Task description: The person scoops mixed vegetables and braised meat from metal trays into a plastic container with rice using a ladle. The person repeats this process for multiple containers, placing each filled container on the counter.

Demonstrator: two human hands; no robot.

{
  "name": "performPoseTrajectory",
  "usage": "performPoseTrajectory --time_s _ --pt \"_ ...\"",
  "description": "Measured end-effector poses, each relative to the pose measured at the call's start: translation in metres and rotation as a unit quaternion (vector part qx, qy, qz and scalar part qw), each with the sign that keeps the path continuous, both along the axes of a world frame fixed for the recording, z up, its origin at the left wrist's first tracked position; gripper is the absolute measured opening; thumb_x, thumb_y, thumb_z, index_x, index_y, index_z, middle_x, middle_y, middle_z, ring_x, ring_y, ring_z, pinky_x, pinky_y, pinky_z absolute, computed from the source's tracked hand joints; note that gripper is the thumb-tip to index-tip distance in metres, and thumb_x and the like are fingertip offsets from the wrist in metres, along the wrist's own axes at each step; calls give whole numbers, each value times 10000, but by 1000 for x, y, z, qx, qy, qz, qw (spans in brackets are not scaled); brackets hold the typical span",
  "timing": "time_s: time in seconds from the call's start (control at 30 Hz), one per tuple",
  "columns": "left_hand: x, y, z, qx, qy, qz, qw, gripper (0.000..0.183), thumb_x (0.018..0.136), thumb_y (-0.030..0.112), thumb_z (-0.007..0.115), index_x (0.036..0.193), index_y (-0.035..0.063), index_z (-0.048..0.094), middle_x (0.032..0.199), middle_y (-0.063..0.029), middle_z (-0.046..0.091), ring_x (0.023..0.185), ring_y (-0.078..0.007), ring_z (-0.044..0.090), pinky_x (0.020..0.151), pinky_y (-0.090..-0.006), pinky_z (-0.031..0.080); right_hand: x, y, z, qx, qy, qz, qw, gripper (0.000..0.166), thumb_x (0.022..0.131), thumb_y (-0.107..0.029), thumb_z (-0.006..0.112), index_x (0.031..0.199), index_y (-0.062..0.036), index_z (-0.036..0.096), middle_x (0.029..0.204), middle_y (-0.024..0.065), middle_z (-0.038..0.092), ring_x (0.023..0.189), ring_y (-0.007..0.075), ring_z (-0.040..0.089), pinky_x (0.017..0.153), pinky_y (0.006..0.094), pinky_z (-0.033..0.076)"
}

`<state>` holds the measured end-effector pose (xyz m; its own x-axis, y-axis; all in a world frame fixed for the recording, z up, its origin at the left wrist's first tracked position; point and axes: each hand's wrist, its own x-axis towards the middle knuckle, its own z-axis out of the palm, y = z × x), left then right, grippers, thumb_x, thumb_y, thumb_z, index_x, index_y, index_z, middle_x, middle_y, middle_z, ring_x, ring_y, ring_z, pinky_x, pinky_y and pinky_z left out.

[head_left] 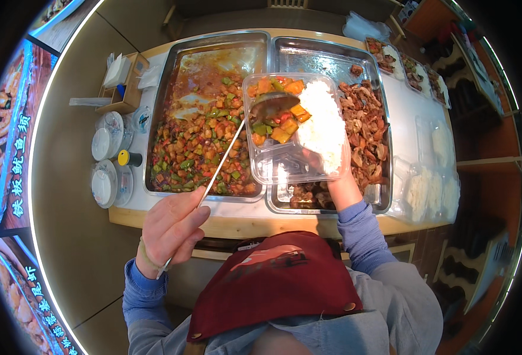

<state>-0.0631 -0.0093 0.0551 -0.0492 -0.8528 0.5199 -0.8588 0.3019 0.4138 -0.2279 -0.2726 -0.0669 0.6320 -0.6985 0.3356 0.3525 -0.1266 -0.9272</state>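
My left hand [174, 228] grips the long thin metal handle of a ladle [275, 103]. The ladle's bowl is tilted over a transparent plastic compartment meal box [274, 171], among glossy diced potato and green and red peppers [286, 128]. White rice [322, 128] fills the box's right side, while a front compartment holds no food. From below and the right, my right hand [345, 186] supports the box, its fingers partly hidden. The box is held above two large steel trays. Diced vegetables in sauce lie in the left tray [267, 57]; browned meat pieces [363, 128] lie in the right tray [321, 44].
Filled meal boxes [416, 73] stand at the back right; rice boxes [429, 193] are stacked nearer. To the left are wrapped dishes [105, 177], a yellow-lidded container [130, 158] and a wooden organizer [130, 86]. The table's wooden edge [243, 226] runs before me.
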Motion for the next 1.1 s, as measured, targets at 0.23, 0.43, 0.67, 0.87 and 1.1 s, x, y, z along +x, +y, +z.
performPoseTrajectory --time_s 0.23,0.43,0.67,0.87,1.1 --pt "-29 -21 3 15 -79 -52 995 257 865 195 554 944 -49 562 1012 -259 595 807 -366 624 677 -411 521 -10 -13 -13 98 -2 50 994 597 760 15 577 1312 31 350 1215 112 520 945 140 580 820 248 489" --pt "-57 -23 22 -14 -73 -45 996 269 827 171 599 976 -49 566 1005 -263 584 806 -352 624 660 -379 538 -48 -22 -26 104 44 0 994 449 918 -342 390 1283 -80 404 1110 125 583 811 243 648 501 330 573" --pt "-101 -63 7 3 19 -2 1000 363 926 291 473 1029 -52 538 999 -266 598 878 -359 624 749 -407 516 -103 -55 -39 188 31 14 982 478 915 -377 367 1294 -88 401 1118 175 574 838 312 636 499 380 565" --pt "-104 -153 -12 -59 498 118 857 337 958 179 399 1141 -88 491 1035 -266 591 920 -316 625 860 -382 482 -197 -91 -50 568 -156 85 803 645 879 -515 343 1352 -77 317 1302 204 434 1099 439 496 696 568 520" --pt "-64 -283 -89 54 587 199 783 349 912 222 521 1122 -56 542 986 -183 626 859 -223 642 749 -288 529 -306 -128 -32 -189 308 -255 897 579 712 -256 661 1224 -51 482 1186 134 543 1074 297 535 915 365 436"
